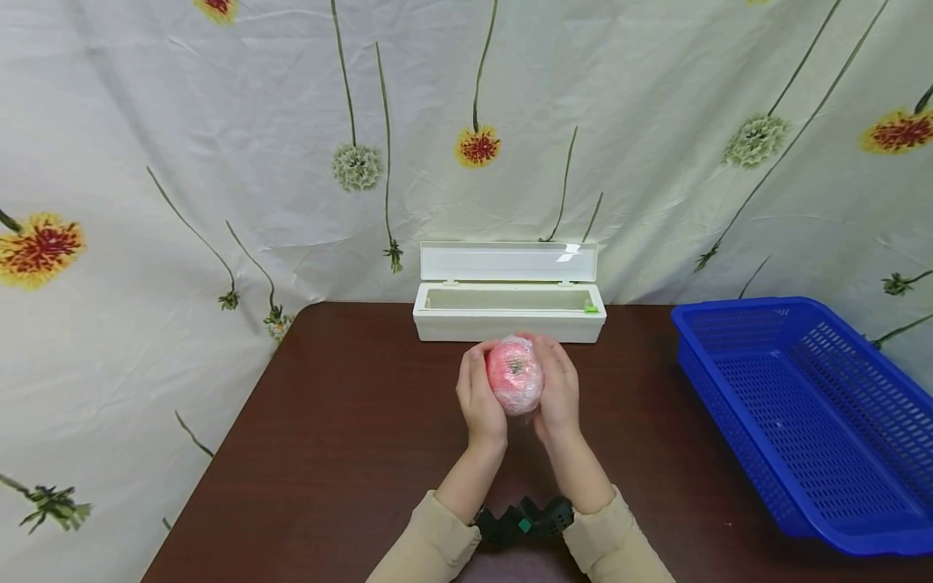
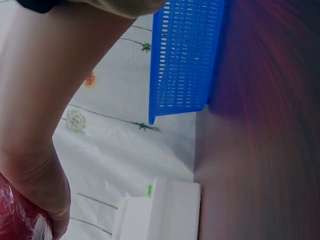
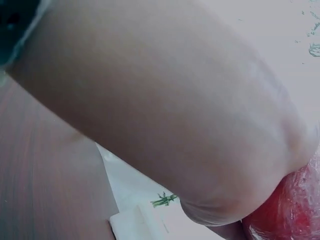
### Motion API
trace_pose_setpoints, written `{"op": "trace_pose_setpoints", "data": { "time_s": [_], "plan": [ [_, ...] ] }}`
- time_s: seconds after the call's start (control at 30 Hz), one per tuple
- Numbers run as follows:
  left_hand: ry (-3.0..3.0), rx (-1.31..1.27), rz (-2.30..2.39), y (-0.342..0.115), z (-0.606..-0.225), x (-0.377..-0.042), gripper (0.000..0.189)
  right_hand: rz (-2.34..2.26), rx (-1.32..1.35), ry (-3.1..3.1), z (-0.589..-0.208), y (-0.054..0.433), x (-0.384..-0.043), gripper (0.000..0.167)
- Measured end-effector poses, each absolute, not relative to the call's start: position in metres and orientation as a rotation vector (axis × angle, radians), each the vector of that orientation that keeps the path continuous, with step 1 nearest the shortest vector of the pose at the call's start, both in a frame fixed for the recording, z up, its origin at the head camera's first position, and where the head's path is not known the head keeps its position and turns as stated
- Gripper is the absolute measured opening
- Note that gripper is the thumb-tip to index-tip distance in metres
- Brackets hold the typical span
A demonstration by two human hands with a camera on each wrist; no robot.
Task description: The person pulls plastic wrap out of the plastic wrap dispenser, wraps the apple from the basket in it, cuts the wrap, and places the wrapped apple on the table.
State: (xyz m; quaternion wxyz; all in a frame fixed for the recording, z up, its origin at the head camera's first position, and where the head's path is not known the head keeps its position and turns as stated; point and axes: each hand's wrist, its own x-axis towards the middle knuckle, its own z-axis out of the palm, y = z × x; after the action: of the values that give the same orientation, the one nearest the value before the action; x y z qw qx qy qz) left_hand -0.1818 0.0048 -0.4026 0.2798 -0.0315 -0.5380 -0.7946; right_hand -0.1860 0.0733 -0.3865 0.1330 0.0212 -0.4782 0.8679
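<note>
Both hands are cupped around a pink-red apple wrapped in clear cling film, held over the table. My left hand holds it from the left, and the fingers of my right hand curve over its right side. The stem hollow faces up under the crinkled film. Part of the wrapped apple shows at the lower left of the left wrist view; the right wrist view catches the wrapped apple in its lower right corner. Just beyond the hands stands a long white box, its lid raised.
A blue perforated plastic basket stands on the right of the dark brown table. A small green piece sits at the right end of the white box. Behind the table hangs a white cloth printed with flowers.
</note>
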Motion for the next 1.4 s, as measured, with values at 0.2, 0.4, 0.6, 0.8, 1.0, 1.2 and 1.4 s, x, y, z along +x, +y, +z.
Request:
{"op": "trace_pose_setpoints", "data": {
  "time_s": [0.2,0.4,0.6,0.8,1.0,1.2,1.4],
  "plan": [
    [-1.421,-0.082,-2.174,0.005,-0.403,-0.182,0.038,2.502,0.035,-1.386,-0.388,0.073,-0.186,0.018],
    [-1.360,-0.037,-2.268,0.007,-0.404,-0.181,0.039,2.484,-0.034,-1.388,-0.389,0.072,-0.185,0.025],
    [-1.342,0.008,-2.320,0.003,-0.404,-0.183,0.038,2.463,-0.051,-1.396,-0.388,0.072,-0.184,0.033],
    [-1.375,0.041,-2.357,-0.003,-0.401,-0.188,0.040,2.469,-0.005,-1.456,-0.389,0.074,-0.185,0.040],
    [-1.645,-0.073,-2.222,-0.010,-0.399,-0.191,0.044,2.440,-0.014,-1.501,-0.391,0.082,-0.190,0.050],
    [-2.006,-0.310,-2.008,-0.015,-0.393,-0.186,0.027,2.407,-0.078,-1.446,-0.391,0.088,-0.193,0.053],
    [-2.300,-0.663,-1.837,-0.030,-0.386,-0.184,0.060,2.444,-0.090,-1.399,-0.388,0.095,-0.196,0.051]
  ]
}}
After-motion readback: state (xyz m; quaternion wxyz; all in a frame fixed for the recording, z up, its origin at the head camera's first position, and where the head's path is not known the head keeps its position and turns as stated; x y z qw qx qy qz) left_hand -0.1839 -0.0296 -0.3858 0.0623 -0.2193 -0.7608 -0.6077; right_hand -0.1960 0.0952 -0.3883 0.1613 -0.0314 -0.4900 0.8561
